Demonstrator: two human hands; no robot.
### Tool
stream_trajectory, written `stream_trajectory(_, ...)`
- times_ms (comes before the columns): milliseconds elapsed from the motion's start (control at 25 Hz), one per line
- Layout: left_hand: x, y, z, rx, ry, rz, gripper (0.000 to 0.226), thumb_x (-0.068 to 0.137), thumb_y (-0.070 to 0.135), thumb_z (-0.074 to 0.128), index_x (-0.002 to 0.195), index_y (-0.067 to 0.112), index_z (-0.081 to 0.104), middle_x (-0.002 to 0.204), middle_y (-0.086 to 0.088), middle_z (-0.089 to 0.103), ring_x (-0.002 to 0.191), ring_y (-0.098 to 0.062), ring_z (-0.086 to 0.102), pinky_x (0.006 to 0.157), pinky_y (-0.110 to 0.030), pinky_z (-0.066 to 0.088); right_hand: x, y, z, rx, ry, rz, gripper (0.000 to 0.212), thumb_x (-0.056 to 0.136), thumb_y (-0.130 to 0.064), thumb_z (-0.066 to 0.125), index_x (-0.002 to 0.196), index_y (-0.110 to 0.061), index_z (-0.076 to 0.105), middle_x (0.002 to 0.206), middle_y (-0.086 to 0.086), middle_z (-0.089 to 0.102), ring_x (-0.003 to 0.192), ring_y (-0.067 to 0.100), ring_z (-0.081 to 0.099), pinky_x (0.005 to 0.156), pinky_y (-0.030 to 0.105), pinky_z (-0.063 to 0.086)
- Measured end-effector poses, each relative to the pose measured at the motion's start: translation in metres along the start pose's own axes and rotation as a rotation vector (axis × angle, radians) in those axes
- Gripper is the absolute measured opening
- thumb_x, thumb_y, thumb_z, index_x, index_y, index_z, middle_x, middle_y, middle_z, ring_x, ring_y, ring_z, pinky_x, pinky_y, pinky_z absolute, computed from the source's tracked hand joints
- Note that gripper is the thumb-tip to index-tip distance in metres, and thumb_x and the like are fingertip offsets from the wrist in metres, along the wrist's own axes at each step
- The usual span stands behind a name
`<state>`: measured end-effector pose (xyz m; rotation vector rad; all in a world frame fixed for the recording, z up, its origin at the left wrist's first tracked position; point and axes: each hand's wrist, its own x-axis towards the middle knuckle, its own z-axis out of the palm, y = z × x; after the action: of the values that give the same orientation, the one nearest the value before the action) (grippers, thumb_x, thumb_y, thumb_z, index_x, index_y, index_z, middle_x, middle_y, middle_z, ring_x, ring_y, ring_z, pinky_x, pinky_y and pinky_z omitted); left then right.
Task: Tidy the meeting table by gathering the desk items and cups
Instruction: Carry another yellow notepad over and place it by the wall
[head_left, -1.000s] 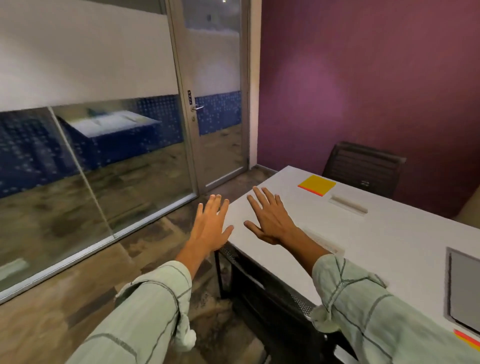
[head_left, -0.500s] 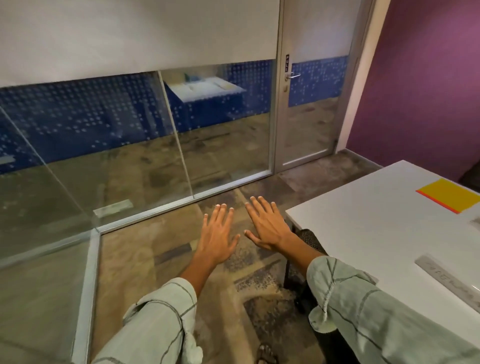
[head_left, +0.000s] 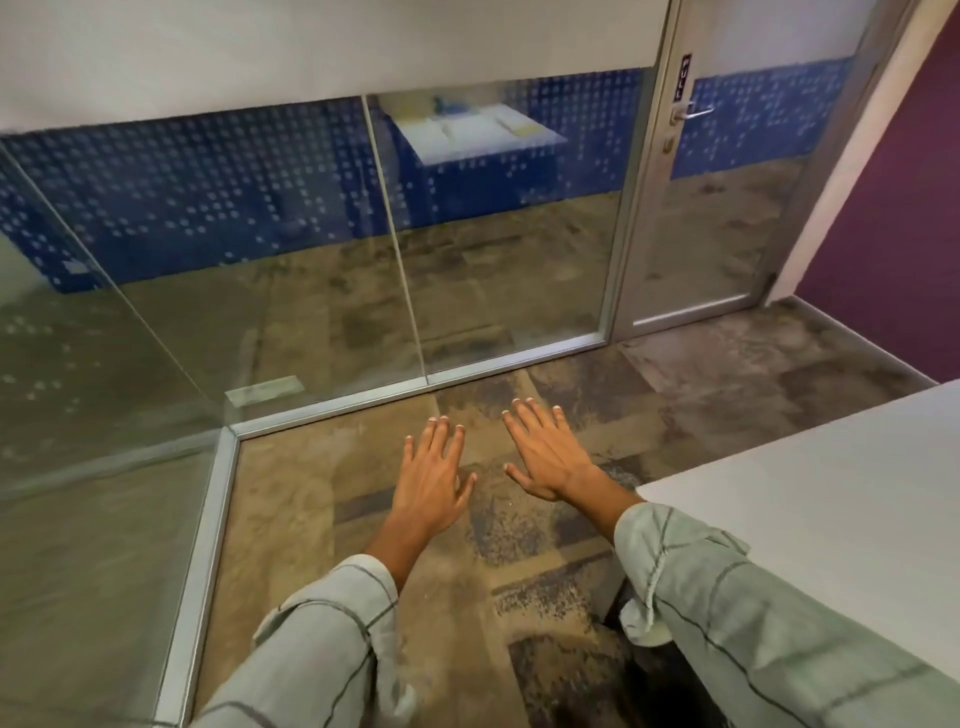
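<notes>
Hands flat above carpet, left hand (head_left: 431, 478) and right hand (head_left: 545, 457) grip released, table (head_left: 810, 499) right.

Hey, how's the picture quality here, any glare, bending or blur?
Head view: wide-angle bending bows the door frame and table edge; the glass wall carries hazy reflections; both hands look sharp; lighting soft, no hard shadows.

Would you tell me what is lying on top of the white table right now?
The visible part of the white table is bare; the right sleeve covers its near edge.
</notes>
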<state>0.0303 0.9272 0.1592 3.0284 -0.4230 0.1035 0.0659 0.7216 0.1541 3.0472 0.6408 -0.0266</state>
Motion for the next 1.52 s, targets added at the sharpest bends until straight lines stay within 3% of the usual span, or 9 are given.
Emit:
stream_trajectory(200, 0.079, 0.018, 0.018, -0.015, -0.077, 0.029, 0.07, 0.097, 0.05, 0.035, 0.153, 0.014, 0.014, 0.163, -0.012, 0.01, 0.151, -0.029, 0.005, 0.121, -0.051, 0.011, 0.051, 0.057, 0.019, 0.022, -0.016, 0.085, 0.079, 0.092, -0.052, 0.043, 0.152, -0.01, 0.015, 0.16, 0.017, 0.013, 0.147, 0.035, 0.01, 0.117, 0.059, 0.009)
stream_trajectory(480, 0.24, 0.041, 0.057, 0.016, -0.128, 0.233, 0.072, 0.095, 0.047, 0.039, 0.153, 0.013, 0.015, 0.163, -0.011, 0.011, 0.151, -0.029, 0.003, 0.12, -0.054, 0.012, 0.114, 0.149, 0.056, 0.026, -0.058, 0.273, 0.078, 0.094, -0.051, 0.04, 0.153, -0.01, 0.01, 0.161, 0.017, 0.008, 0.148, 0.034, 0.006, 0.118, 0.058, 0.009)
stream_trajectory(720, 0.397, 0.075, 0.067, 0.016, -0.143, 0.531, 0.073, 0.096, 0.048, 0.037, 0.154, 0.014, 0.01, 0.163, -0.011, 0.007, 0.151, -0.029, 0.001, 0.122, -0.051, 0.006, 0.158, 0.248, 0.063, 0.042, -0.126, 0.588, 0.08, 0.094, -0.053, 0.039, 0.154, -0.01, 0.009, 0.161, 0.017, 0.007, 0.148, 0.035, 0.004, 0.118, 0.059, 0.006)
stream_trajectory(920, 0.487, 0.118, 0.068, 0.036, -0.2, 0.718, 0.073, 0.098, 0.045, 0.034, 0.155, 0.013, 0.002, 0.163, -0.011, -0.003, 0.151, -0.029, -0.006, 0.122, -0.051, 0.004, 0.17, 0.294, 0.065, 0.125, -0.076, 0.844, 0.078, 0.095, -0.051, 0.038, 0.153, -0.009, 0.009, 0.161, 0.016, 0.007, 0.147, 0.036, 0.008, 0.118, 0.057, 0.008)
stream_trajectory(1200, 0.586, 0.224, 0.092, 0.049, -0.211, 0.959, 0.073, 0.096, 0.042, 0.039, 0.154, 0.013, 0.005, 0.163, -0.011, 0.002, 0.151, -0.029, -0.001, 0.122, -0.051, 0.004, 0.167, 0.398, 0.08, 0.187, -0.06, 1.082, 0.077, 0.095, -0.054, 0.036, 0.153, -0.011, 0.009, 0.162, 0.015, 0.007, 0.148, 0.036, 0.006, 0.118, 0.059, 0.008)
stream_trajectory(1520, 0.685, 0.429, 0.124, 0.077, -0.187, 1.177, 0.073, 0.095, 0.041, 0.046, 0.153, 0.014, 0.013, 0.162, -0.012, 0.011, 0.15, -0.032, 0.008, 0.121, -0.052, 0.013, 0.109, 0.574, 0.096, 0.227, -0.013, 1.294, 0.077, 0.093, -0.055, 0.037, 0.153, -0.013, 0.012, 0.161, 0.014, 0.01, 0.148, 0.034, 0.007, 0.118, 0.059, 0.007)
